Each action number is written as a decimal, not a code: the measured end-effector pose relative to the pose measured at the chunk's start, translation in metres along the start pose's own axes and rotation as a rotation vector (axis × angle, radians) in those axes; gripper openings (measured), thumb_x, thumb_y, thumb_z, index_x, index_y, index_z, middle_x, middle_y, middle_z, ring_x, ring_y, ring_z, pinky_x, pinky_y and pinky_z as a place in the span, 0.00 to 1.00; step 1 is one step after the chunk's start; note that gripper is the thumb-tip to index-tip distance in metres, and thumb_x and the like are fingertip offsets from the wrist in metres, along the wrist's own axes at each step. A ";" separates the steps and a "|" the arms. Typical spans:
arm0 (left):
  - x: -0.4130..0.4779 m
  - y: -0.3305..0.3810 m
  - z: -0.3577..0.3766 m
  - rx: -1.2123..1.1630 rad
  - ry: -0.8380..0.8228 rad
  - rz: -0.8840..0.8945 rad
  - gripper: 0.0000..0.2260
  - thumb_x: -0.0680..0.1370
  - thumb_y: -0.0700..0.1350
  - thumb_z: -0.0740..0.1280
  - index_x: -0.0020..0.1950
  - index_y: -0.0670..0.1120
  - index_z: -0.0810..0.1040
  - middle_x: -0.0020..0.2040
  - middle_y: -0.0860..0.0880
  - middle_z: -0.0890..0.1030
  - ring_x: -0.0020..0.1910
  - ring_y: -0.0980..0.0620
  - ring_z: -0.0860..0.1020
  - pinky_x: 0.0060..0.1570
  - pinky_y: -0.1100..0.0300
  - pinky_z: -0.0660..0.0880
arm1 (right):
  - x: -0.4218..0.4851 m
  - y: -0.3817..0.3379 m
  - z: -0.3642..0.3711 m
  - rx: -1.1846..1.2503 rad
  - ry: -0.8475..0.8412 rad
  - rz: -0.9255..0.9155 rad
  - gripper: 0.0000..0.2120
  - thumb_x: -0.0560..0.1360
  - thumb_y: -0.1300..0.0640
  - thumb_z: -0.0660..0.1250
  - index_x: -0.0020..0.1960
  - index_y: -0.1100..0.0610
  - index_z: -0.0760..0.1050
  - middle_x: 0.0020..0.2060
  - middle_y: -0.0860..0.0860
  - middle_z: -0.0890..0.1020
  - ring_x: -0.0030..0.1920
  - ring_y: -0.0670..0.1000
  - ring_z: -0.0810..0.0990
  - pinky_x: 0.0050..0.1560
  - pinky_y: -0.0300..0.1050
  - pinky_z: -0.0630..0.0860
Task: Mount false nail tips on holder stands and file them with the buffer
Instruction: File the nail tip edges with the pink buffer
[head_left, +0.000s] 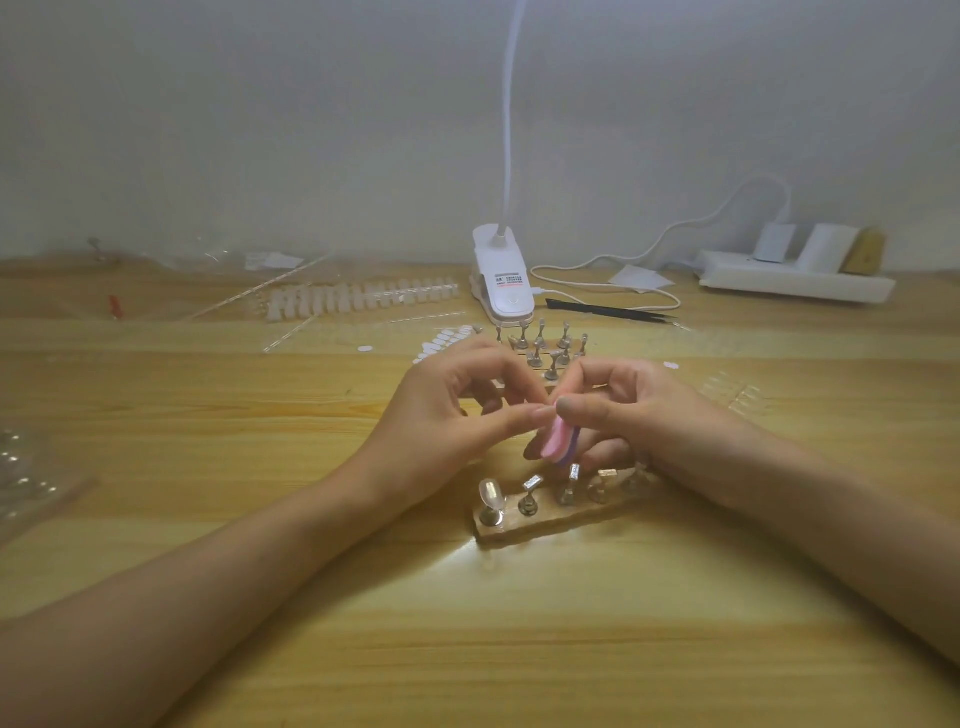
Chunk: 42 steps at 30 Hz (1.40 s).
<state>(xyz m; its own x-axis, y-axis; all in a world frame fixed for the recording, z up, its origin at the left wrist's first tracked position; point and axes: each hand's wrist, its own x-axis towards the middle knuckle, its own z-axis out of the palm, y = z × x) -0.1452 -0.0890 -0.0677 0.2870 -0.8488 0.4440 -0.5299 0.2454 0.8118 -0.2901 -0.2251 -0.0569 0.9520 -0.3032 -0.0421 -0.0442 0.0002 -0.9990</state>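
My right hand (628, 415) grips a pink and purple buffer (558, 441) between thumb and fingers, held upright above the near holder strip (524, 527). My left hand (457, 410) pinches something small against the buffer's edge; what it is stays hidden by the fingertips. The near strip carries several metal stands (569, 488). The leftmost stand bears a clear nail tip (490, 493). A second strip with bare stands (550, 348) lies just beyond my hands.
A rack of white nail tips (363, 299) lies at the back left, loose tips (441, 345) near it. A white clip lamp (501, 275), black tweezers (613, 310), a cable and a power strip (795, 280) sit at the back. A plastic bag (26, 478) lies at the left edge.
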 end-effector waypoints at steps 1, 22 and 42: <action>0.000 0.000 0.000 0.004 -0.008 -0.001 0.04 0.72 0.38 0.75 0.41 0.46 0.82 0.41 0.52 0.79 0.40 0.61 0.76 0.42 0.69 0.71 | 0.001 0.000 0.000 0.009 0.025 -0.004 0.11 0.71 0.52 0.73 0.43 0.59 0.77 0.40 0.60 0.86 0.36 0.51 0.86 0.35 0.37 0.81; 0.001 -0.001 0.000 -0.030 0.009 -0.003 0.03 0.73 0.40 0.75 0.41 0.44 0.82 0.40 0.50 0.80 0.39 0.58 0.77 0.43 0.62 0.75 | 0.000 0.002 0.000 -0.014 0.044 -0.037 0.11 0.71 0.52 0.73 0.44 0.59 0.75 0.42 0.62 0.86 0.38 0.53 0.86 0.36 0.39 0.82; -0.001 0.001 -0.005 -0.267 0.052 -0.177 0.03 0.68 0.51 0.73 0.35 0.53 0.82 0.33 0.58 0.79 0.30 0.61 0.70 0.33 0.73 0.67 | -0.012 0.000 -0.033 -0.504 0.362 -0.264 0.07 0.72 0.52 0.76 0.43 0.51 0.78 0.41 0.50 0.87 0.44 0.49 0.85 0.40 0.34 0.77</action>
<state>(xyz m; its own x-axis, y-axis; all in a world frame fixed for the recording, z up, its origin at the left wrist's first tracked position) -0.1419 -0.0861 -0.0653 0.4000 -0.8659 0.3004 -0.2419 0.2164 0.9459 -0.3114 -0.2532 -0.0557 0.7927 -0.5320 0.2978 -0.0428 -0.5358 -0.8433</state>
